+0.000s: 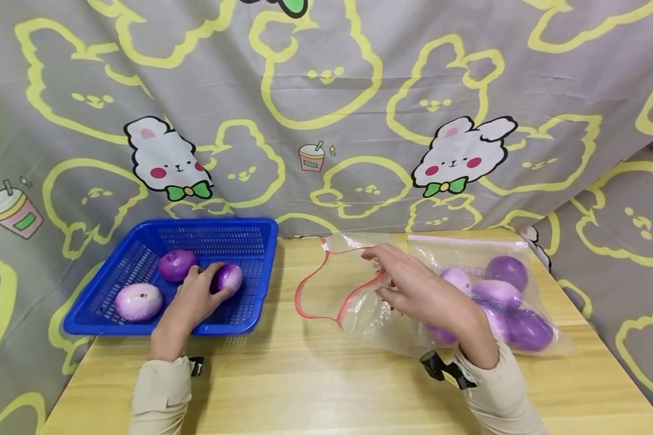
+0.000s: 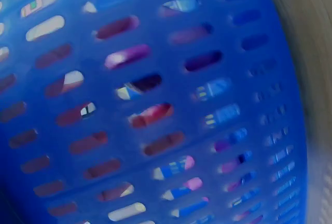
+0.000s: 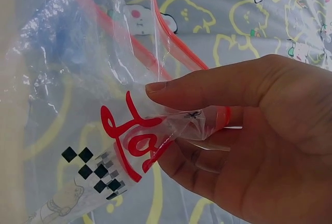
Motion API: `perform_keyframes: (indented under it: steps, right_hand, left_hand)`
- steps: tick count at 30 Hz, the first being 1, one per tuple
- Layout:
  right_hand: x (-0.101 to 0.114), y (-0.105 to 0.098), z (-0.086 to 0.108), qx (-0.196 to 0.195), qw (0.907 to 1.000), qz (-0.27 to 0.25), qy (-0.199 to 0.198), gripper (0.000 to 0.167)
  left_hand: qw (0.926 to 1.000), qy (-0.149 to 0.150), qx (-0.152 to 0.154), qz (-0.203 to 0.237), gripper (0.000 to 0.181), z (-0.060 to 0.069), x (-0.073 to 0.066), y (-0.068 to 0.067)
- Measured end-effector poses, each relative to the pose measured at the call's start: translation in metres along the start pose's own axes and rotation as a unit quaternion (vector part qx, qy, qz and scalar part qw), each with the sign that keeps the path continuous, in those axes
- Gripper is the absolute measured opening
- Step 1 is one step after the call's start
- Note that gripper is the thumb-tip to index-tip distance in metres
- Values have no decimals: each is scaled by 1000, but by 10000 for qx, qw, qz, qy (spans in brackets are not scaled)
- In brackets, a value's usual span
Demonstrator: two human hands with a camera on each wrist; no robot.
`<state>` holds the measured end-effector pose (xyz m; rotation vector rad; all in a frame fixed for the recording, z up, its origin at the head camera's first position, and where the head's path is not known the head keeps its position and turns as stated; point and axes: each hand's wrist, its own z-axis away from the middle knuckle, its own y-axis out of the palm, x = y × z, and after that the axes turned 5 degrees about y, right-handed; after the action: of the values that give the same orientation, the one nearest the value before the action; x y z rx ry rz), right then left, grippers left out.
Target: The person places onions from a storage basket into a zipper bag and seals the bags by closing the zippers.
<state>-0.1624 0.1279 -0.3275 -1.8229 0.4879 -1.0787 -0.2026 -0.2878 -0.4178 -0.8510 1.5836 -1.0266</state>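
Inside the blue plastic basket (image 1: pixel 263 284), my left hand (image 1: pixel 196 296) grips a purple onion (image 1: pixel 231 278) between thumb and fingers. Two more onions lie beside it: a purple one (image 1: pixel 176 266) and a paler one (image 1: pixel 138 301). The left wrist view shows only the slotted basket wall (image 2: pixel 171 89) up close; that hand is hidden there. My right hand (image 1: pixel 421 290) holds the edge of a clear zip bag (image 1: pixel 367 314) with a red seal, its mouth spread toward the basket. In the right wrist view, thumb and fingers pinch the film beside red lettering (image 3: pixel 137 146).
A second clear bag (image 1: pixel 430 248) with a pinkish seal lies at the right, holding several purple onions (image 1: pixel 506 275). Everything stands on a wooden table (image 1: pixel 305 386). A grey patterned cloth (image 1: pixel 326 90) hangs behind it.
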Motion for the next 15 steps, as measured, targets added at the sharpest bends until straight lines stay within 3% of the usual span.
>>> perform_keyframes:
  steps: [6,15]
  right_hand:
    - [0,0,1,6,10000,36,37,60]
    - [0,-2,0,-13,10000,44,16,59]
  left_hand:
    - [9976,606,-290,-189,53,-2,-2,-1]
    - [9931,939,-695,14,48,-1,-13,-10]
